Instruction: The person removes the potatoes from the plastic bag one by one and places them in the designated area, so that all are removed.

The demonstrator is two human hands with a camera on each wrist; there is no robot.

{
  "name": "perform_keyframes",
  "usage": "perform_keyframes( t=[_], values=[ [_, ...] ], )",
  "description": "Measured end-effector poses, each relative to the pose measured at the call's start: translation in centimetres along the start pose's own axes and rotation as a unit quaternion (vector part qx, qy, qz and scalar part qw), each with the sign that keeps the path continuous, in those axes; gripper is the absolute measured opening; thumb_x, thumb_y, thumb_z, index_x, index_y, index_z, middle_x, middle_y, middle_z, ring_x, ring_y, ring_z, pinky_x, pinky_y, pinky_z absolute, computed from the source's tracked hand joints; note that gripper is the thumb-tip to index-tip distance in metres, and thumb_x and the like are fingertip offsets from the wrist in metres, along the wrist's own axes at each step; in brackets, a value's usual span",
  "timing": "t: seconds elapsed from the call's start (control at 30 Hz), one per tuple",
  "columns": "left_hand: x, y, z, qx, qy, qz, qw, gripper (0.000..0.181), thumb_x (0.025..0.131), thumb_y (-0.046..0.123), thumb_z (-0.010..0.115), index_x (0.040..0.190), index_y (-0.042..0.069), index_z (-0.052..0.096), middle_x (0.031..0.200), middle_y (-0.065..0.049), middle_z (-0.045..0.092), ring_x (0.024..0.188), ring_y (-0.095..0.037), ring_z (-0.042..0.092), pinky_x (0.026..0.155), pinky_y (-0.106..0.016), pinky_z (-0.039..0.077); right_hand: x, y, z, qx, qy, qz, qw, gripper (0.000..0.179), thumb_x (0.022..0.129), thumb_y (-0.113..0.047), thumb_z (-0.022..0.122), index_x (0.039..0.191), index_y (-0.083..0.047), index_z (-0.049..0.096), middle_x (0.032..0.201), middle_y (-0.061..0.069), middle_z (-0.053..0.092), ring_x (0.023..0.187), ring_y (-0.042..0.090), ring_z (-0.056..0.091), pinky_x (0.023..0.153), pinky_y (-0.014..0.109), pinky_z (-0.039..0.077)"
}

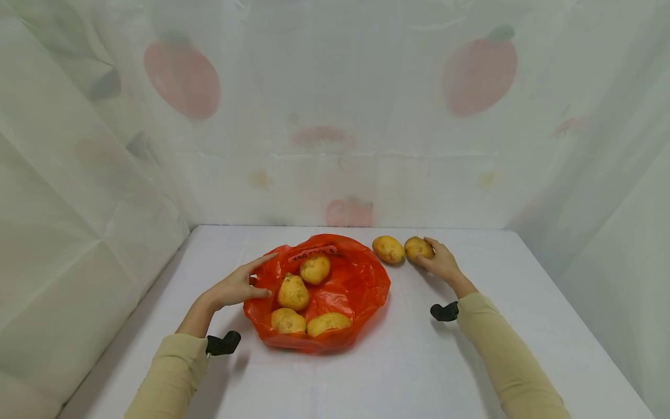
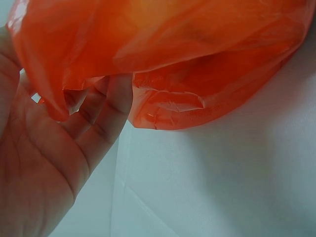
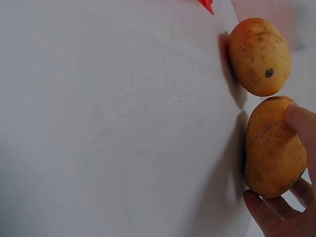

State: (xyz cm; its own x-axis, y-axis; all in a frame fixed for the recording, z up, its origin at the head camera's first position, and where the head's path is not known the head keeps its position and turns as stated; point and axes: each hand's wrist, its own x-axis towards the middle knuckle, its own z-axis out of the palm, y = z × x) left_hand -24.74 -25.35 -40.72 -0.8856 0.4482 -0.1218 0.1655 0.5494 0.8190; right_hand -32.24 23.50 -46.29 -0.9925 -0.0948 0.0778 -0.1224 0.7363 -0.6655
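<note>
An orange-red plastic bag (image 1: 361, 285) lies wide open on the table, with several yellow-brown potatoes in it, one potato (image 1: 293, 292) near its middle. My left hand (image 1: 238, 286) holds the bag's left rim, thumb over the inner side. In the left wrist view the thin plastic (image 2: 54, 98) folds between thumb and curled fingers, and part of the fingers is hidden behind it. To the right of the bag, my right hand (image 1: 441, 262) grips a potato (image 3: 271, 148), thumb on top and fingers round its far side. Close beside it sits another potato (image 3: 260, 57).
The white-covered table (image 1: 419, 361) carries all of this. A pale curtain (image 1: 335, 87) with faded fruit prints hangs along the back edge, and more sheeting (image 1: 63, 233) closes the left and right sides. Each wrist wears a black mount (image 1: 444, 312).
</note>
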Motion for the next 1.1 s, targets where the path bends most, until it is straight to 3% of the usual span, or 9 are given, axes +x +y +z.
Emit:
perform_keyframes(
  t=[0.83,1.1],
  values=[
    [0.20,-0.20,-0.04,0.001,-0.004,-0.003,1.0000,0.079,0.081,0.019,0.070,0.145,0.032,0.025,0.146,-0.010,0.030,0.107,-0.031,0.053,0.081,-0.037,0.051,-0.09,-0.49,0.25,-0.011,0.006,-0.028,0.9995,0.067,0.087,-0.020,0.057,0.140,0.007,0.028,0.133,0.034,0.037,0.122,0.045,0.037,0.101,0.055,0.030],
    [0.20,-0.22,-0.09,0.011,0.001,0.001,0.9999,0.079,0.080,0.020,0.071,0.145,0.031,0.026,0.148,-0.007,0.027,0.105,-0.029,0.053,0.082,-0.036,0.050,-0.21,-0.57,0.11,-0.006,-0.009,-0.019,0.9998,0.069,0.088,-0.023,0.057,0.142,0.006,0.024,0.136,0.034,0.034,0.125,0.046,0.033,0.104,0.056,0.027]
  ],
)
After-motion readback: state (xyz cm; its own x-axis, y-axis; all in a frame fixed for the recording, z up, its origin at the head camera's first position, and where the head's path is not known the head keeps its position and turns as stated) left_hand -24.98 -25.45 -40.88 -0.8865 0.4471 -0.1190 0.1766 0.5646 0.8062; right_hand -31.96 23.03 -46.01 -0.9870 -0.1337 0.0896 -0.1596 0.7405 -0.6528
